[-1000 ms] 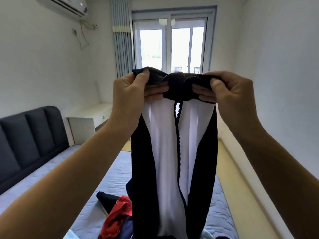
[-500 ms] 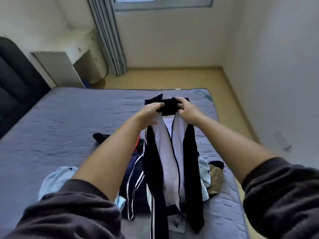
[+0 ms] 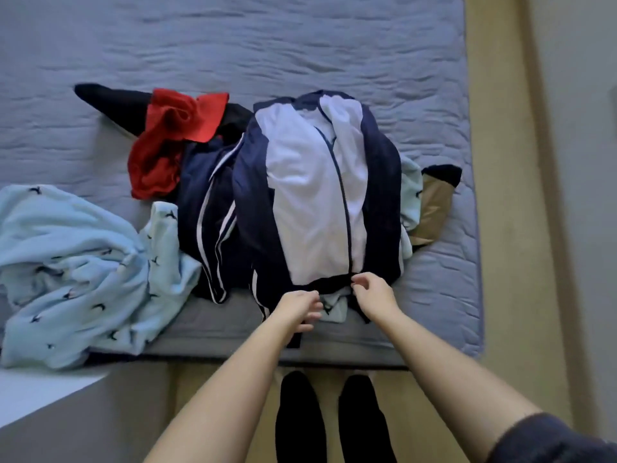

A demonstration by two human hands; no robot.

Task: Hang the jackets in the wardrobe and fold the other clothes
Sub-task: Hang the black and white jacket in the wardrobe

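A navy-and-white zip-up jacket (image 3: 314, 195) lies flat on the grey-blue quilted mattress (image 3: 233, 45), atop the clothes pile. At its near hem, the left hand (image 3: 300, 307) and right hand (image 3: 374, 295) hover, fingers loosely curled, gripping nothing. A red garment (image 3: 173, 135) lies left of the jacket.

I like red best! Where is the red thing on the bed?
In the head view, the red garment lies crumpled left of the navy and white jacket, on top of a black garment.
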